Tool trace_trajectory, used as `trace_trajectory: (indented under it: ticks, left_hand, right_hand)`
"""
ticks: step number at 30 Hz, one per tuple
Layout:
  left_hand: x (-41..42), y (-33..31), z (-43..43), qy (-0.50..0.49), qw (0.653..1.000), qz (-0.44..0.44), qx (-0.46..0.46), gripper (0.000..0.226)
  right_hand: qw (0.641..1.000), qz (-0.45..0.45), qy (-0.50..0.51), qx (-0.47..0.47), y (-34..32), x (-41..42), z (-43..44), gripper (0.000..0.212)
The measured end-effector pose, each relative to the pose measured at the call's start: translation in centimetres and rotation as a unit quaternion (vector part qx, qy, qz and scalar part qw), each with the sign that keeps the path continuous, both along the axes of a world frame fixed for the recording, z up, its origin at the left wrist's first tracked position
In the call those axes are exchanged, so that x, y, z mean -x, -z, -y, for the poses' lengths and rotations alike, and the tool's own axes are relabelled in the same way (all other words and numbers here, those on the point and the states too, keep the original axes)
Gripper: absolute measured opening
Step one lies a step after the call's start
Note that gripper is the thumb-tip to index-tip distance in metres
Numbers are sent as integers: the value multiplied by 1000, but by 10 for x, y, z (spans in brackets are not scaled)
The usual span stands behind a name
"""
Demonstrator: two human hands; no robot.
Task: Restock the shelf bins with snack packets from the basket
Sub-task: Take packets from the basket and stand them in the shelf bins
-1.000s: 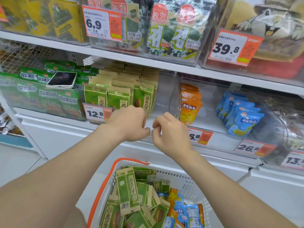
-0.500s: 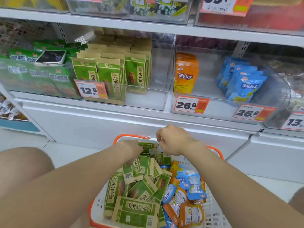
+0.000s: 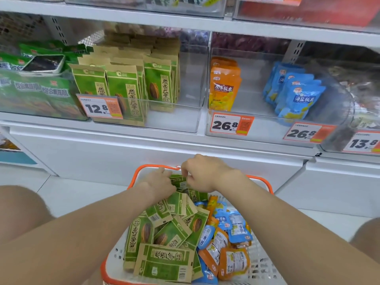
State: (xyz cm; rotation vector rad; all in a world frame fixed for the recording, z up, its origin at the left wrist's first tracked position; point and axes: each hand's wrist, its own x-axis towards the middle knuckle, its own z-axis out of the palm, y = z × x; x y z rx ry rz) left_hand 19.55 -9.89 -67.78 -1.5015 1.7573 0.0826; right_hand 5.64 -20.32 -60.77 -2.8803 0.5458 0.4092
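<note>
Directly under my fingers (image 3: 188, 170) I see green packets (image 3: 164, 262) with kraft-brown edges, black lettering and a dark striped seed print. Right of my fingers and nearer me lie blue pouches (image 3: 236, 223) and orange pouches (image 3: 234, 262) with white label panels. The basket (image 3: 267, 272) is white lattice with an orange rim. Beyond my fingertips the shelf (image 3: 144, 151) is white, and the price tags (image 3: 99, 109) are white and orange with black numerals. Far up-left of my fingers sits a phone (image 3: 44, 63), black screen, white case.
</note>
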Motion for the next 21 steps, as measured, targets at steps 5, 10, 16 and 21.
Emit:
trace_trajectory:
  ticks: [5,10,16,21]
  left_hand:
    - [-5,-40,12,-223,960,-167,-23,50]
    - [-14,-81,18,-359,857,-370,13,37]
    - [-5,-123,13,-503,631,-587,63,24]
    - [-17,-160,2,-646,385,-658,44,76]
  right_hand:
    - [999,-51,-17,10,-8,8,2,32]
    - [996,54,-63,10,-19,12,-1,79]
    - [990,136,-41,-18,-34,13,4,85]
    - [956,239,29,-170,-49,18,13,23]
